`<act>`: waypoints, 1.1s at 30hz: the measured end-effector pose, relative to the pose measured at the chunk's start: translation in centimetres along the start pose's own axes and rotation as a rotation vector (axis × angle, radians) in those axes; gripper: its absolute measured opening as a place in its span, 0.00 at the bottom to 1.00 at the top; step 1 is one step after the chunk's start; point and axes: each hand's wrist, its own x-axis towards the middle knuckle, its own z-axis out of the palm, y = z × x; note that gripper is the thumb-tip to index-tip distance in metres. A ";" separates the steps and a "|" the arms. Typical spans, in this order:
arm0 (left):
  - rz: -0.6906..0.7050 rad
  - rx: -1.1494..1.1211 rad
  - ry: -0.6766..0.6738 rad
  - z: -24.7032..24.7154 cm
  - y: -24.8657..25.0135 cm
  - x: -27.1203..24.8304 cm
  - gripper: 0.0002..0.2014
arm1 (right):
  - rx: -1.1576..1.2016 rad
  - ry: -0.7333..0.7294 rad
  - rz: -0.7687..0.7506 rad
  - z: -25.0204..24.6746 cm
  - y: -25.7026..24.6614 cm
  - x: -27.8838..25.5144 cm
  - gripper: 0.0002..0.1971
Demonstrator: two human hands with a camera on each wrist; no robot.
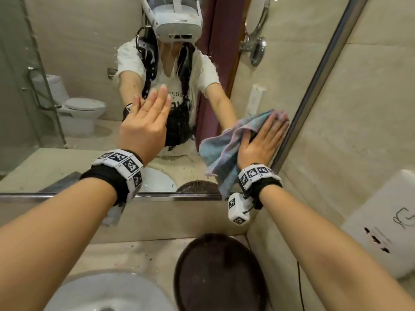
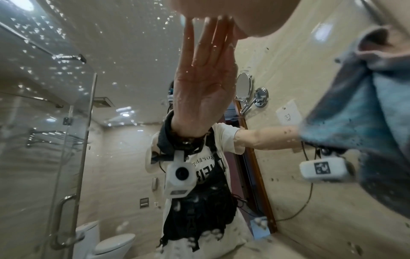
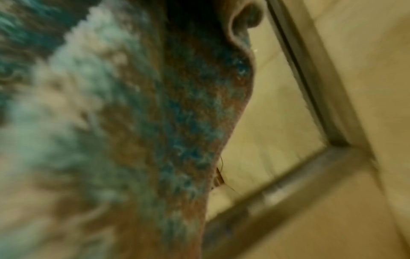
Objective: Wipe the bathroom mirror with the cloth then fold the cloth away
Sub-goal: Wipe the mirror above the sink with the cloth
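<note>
The wall mirror [image 1: 78,63], edged by a metal frame [image 1: 314,86], carries water drops and streaks across its middle. My left hand [image 1: 148,113] lies flat on the glass with straight fingers and holds nothing; the left wrist view shows its palm [image 2: 233,14] meeting its reflection. A blue and pink checked cloth [image 1: 224,151] is spread against the glass near the right frame. My right hand [image 1: 262,133] presses it with flat, straight fingers. The cloth [image 3: 111,122] fills the right wrist view beside the frame's lower corner [image 3: 332,145], and its loose part [image 2: 366,122] hangs down.
Below the mirror runs a beige counter [image 1: 134,252] with a white basin [image 1: 107,292] and a dark round tray [image 1: 220,272]. A white socket panel [image 1: 381,227] is on the right wall. The mirror reflects a toilet and a glass shower door.
</note>
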 end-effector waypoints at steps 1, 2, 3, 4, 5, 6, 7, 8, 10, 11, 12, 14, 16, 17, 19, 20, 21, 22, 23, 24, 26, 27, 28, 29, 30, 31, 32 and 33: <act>0.005 -0.001 0.001 0.0 -0.1 0.0 0.24 | 0.009 -0.024 0.039 0.4 0.4 -1.2 0.40; 0.011 0.001 0.004 0.0 -0.1 0.0 0.24 | 0.005 -0.056 0.060 1.0 0.7 -2.4 0.39; 0.017 0.004 0.007 0.0 -0.2 -0.1 0.24 | -0.014 -0.085 0.066 1.4 0.8 -3.6 0.39; 0.023 0.006 0.009 0.1 -0.2 -0.1 0.24 | -0.033 -0.111 0.053 1.9 0.7 -4.5 0.39; 0.026 0.010 0.007 0.1 -0.3 -0.1 0.24 | -0.045 -0.133 0.019 2.3 0.5 -5.4 0.39; 0.026 0.017 0.007 0.1 -0.3 -0.1 0.23 | -0.048 -0.141 -0.029 2.7 0.1 -6.0 0.38; 0.024 0.024 0.010 0.0 -0.2 -0.1 0.23 | -0.048 -0.138 -0.080 2.8 -0.6 -6.3 0.36; 0.019 0.027 0.011 0.0 -0.1 -0.1 0.23 | -0.039 -0.132 -0.121 2.9 -1.3 -6.4 0.35; 0.003 0.013 0.006 0.0 0.2 -0.3 0.23 | -0.006 -0.100 -0.169 2.8 -3.0 -5.8 0.35; -0.009 0.004 0.001 0.0 0.3 -0.4 0.22 | 0.001 -0.070 -0.185 2.7 -3.8 -5.3 0.36; -0.020 -0.001 -0.006 -0.1 0.4 -0.5 0.22 | 0.000 -0.041 -0.200 2.6 -4.7 -4.7 0.36; -0.032 -0.010 -0.014 -0.1 0.5 -0.6 0.22 | -0.027 -0.012 -0.235 2.2 -5.9 -3.9 0.36; -0.041 -0.019 -0.007 -0.1 0.6 -0.7 0.21 | -0.050 -0.025 -0.292 2.0 -6.5 -3.9 0.36; -0.048 -0.026 -0.002 -0.1 0.6 -0.8 0.20 | -0.060 -0.044 -0.345 2.1 -6.5 -4.2 0.36; -0.062 -0.044 0.000 0.0 0.8 -0.9 0.20 | -0.072 -0.102 -0.544 3.1 -5.6 -5.9 0.36; -0.067 -0.047 -0.001 0.0 0.8 -1.0 0.20 | -0.084 -0.142 -0.678 3.8 -4.7 -7.1 0.36; -0.069 -0.045 -0.004 0.1 0.8 -1.0 0.20 | -0.115 -0.184 -0.807 4.6 -3.6 -8.4 0.35; -0.070 -0.041 -0.008 0.2 0.8 -1.1 0.21 | -0.157 -0.217 -0.909 5.3 -2.4 -9.7 0.35; -0.068 -0.037 -0.011 0.3 0.7 -1.2 0.21 | -0.197 -0.239 -0.970 5.8 -1.1 -10.7 0.34; -0.065 -0.033 -0.010 0.3 0.7 -1.3 0.21 | -0.220 -0.248 -0.987 6.2 0.0 -11.4 0.35; -0.072 -0.025 -0.006 0.3 0.8 -1.4 0.20 | -0.216 -0.228 -0.955 6.6 1.7 -11.6 0.38; -0.089 -0.029 -0.011 0.2 1.0 -1.4 0.21 | -0.207 -0.217 -0.909 6.4 2.6 -11.3 0.41; -0.113 -0.037 -0.023 0.2 1.2 -1.4 0.21 | -0.194 -0.200 -0.834 6.2 3.3 -10.8 0.42; -0.140 -0.044 -0.042 0.2 1.6 -1.4 0.23 | -0.179 -0.179 -0.727 5.9 4.1 -10.1 0.42; -0.163 -0.044 -0.063 0.2 1.9 -1.4 0.24 | -0.167 -0.160 -0.600 5.5 4.7 -9.4 0.40; -0.182 -0.039 -0.081 0.2 2.2 -1.4 0.25 | -0.154 -0.156 -0.466 5.0 5.2 -8.8 0.39; -0.197 -0.032 -0.093 0.2 2.4 -1.5 0.26 | -0.123 -0.160 -0.342 4.6 5.5 -8.3 0.38; -0.210 -0.030 -0.101 0.3 2.5 -1.5 0.26 | -0.075 -0.170 -0.235 4.1 5.5 -8.1 0.38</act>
